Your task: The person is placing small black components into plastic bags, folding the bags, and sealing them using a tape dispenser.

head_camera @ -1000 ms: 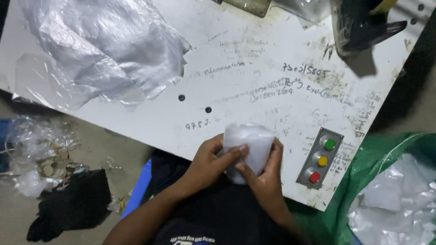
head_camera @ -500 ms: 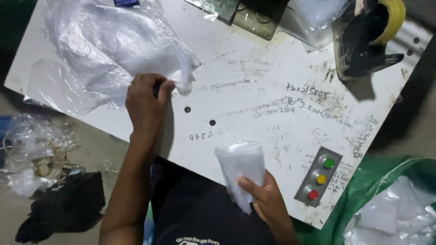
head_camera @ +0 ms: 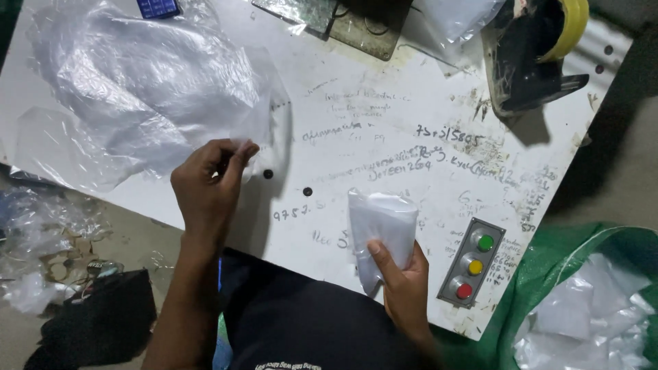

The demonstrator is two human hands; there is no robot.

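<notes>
Head view: I note the left hand (head_camera: pixel 209 181) pinching one clear plastic bag (head_camera: pixel 264 130) off the pile at the worktop's left edge, right hand (head_camera: pixel 404 288) clasping a folded white packet (head_camera: pixel 380 229) near the front edge, where neighbouring bags may drag along.

Left hand (head_camera: pixel 209 185) pinches plastic sheet (head_camera: pixel 151 89); right hand (head_camera: pixel 404 291) grips white packet (head_camera: pixel 380 229)

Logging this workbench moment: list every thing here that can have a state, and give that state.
left hand: pinching an edge of the clear plastic bags
right hand: shut on the white packet
white packet: held upright above the table edge
clear plastic bags: crumpled in a loose pile on the white table
tape dispenser: loaded with a yellowish roll
green sack: open, holding white packets
</notes>
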